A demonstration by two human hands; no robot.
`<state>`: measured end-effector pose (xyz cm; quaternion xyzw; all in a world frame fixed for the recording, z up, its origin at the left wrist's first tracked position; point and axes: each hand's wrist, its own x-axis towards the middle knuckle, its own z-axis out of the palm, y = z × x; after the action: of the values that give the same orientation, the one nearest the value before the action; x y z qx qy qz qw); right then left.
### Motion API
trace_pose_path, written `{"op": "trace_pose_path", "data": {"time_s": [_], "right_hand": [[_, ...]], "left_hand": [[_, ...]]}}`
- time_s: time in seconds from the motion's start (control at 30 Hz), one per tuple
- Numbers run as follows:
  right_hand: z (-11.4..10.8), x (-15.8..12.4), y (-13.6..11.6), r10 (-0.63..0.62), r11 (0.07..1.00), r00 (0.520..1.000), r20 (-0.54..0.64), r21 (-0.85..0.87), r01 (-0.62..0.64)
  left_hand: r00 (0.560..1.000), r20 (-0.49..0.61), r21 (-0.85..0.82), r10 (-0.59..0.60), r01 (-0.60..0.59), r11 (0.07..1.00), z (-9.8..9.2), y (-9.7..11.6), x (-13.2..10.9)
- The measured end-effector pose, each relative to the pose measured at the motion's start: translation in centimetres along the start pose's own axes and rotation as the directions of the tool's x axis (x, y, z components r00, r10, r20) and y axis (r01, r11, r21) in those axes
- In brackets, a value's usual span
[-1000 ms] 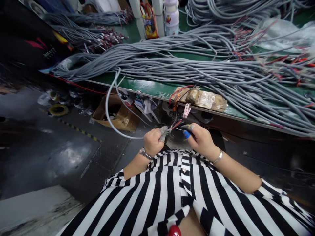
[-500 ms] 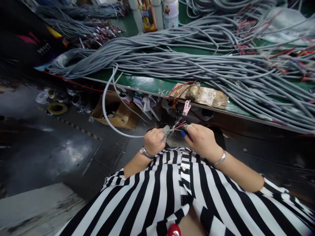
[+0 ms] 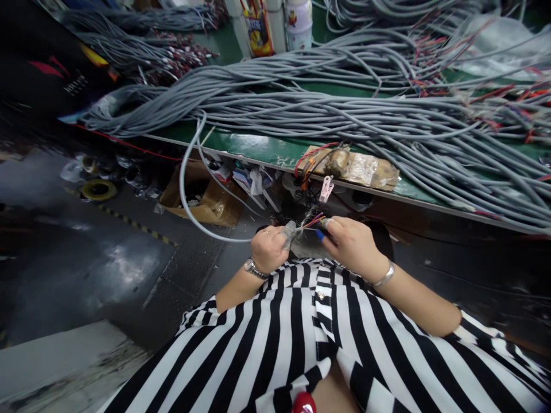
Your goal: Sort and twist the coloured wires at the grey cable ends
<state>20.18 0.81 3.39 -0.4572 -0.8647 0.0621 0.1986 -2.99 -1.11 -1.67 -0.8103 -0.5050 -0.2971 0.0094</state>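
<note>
My left hand (image 3: 270, 248) is closed around a grey cable (image 3: 215, 236) near its stripped end, its fingertips wrapped in grey coverings. Thin coloured wires (image 3: 313, 220), orange, red and dark, fan out from that end toward my right hand (image 3: 349, 241). The fingers of my right hand are bent in a pinch, with a blue covering on one tip and a greyish one on another. A thin pale wire (image 3: 309, 229) runs from the cable end to the blue tip; the exact grip is small and partly hidden. The cable loops up to the bench edge.
Long bundles of grey cable (image 3: 275, 112) lie across the green bench (image 3: 249, 143). On its front edge are a taped cardboard piece (image 3: 370, 169) and a pink clip (image 3: 326, 189). Below stand a cardboard box (image 3: 219, 201) and a yellow roll (image 3: 99, 190). Bottles (image 3: 298, 26) stand at the back.
Both hands stay almost in place at the cable end. The coloured wires and the fingertips of my right hand have shifted only slightly.
</note>
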Motion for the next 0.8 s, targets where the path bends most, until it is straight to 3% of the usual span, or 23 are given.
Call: {"op": "trace_pose_path", "data": {"time_s": [0.13,0.23,0.4,0.53,0.6,0.63,0.67,0.73,0.77,0.8], "right_hand": [[0.5,0.1,0.0,-0.004,0.998,0.999,0.033,0.069,0.002],[0.9,0.2,0.2,0.036,0.968,0.998,0.053,0.246,-0.048],[1.1,0.1,0.5,0.135,0.738,0.99,0.032,0.664,-0.122],[0.2,-0.2,0.2,0.212,0.619,0.977,-0.006,0.774,-0.13],[-1.0,-0.4,0.0,0.269,0.587,0.958,-0.098,0.805,-0.082],[-1.8,-0.4,0.1,0.328,0.568,0.925,-0.194,0.823,-0.029],[-2.6,-0.6,0.3,0.406,0.55,0.858,-0.315,0.834,0.045],[-4.3,-1.0,1.0,0.543,0.554,0.645,-0.539,0.806,0.208],[-5.0,-1.2,1.4,0.552,0.58,0.578,-0.601,0.774,0.252],[-5.3,-1.5,1.9,0.509,0.609,0.62,-0.597,0.759,0.231]], "left_hand": [[0.999,0.041,-0.037,-0.016,0.017,0.999,0.0,0.2,0.0],[0.999,0.045,-0.051,-0.015,0.017,0.999,0.1,0.4,0.1],[0.996,0.081,-0.119,0.028,-0.018,0.993,0.4,0.7,0.3],[0.982,0.189,-0.126,0.001,0.023,0.992,1.1,0.7,0.8],[0.95,0.304,-0.077,-0.077,0.105,0.991,1.5,0.4,0.9],[0.916,0.379,-0.056,-0.13,0.163,0.985,1.7,0.1,0.8],[0.875,0.449,-0.058,-0.183,0.233,0.971,1.9,-0.3,0.6],[0.802,0.532,-0.162,-0.272,0.411,0.897,2.1,-1.0,0.1],[0.783,0.537,-0.265,-0.313,0.509,0.819,2.1,-1.3,-0.2],[0.769,0.531,-0.38,-0.356,0.592,0.711,2.1,-1.4,-0.3]]}}
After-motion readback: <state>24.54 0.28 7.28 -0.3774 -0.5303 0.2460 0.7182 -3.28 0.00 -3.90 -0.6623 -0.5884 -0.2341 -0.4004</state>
